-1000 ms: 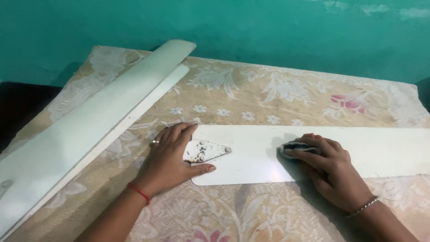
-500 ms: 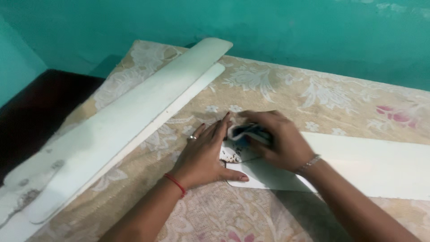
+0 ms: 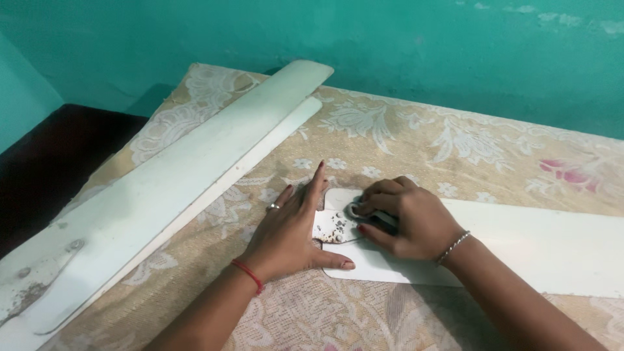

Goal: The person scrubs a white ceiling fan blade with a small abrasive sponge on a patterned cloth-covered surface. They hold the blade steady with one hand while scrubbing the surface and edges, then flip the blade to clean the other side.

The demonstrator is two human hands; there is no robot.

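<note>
Right hand (image 3: pixel 406 218) clenched around a small dark wadded cloth (image 3: pixel 361 211), pressing it on the rusty metal bracket (image 3: pixel 333 227) at the end of a long white fan blade (image 3: pixel 520 244). Left hand (image 3: pixel 289 231) flat, fingers spread, pinning that blade end. Blade lies on floral beige cloth-covered table (image 3: pixel 403 136). Two more white blades (image 3: pixel 169 188) stacked at left.

1. This looks like a room in a home, not a workshop.
2. The surface (image 3: pixel 455 136) is covered with a beige cloth patterned with white and pink flowers, a household covering.
3. Behind its far edge stands a teal painted wall (image 3: pixel 422 52), scuffed and patchy in places.
4. White ceiling-fan blades (image 3: pixel 169 188) lie along the surface's left edge.
</note>
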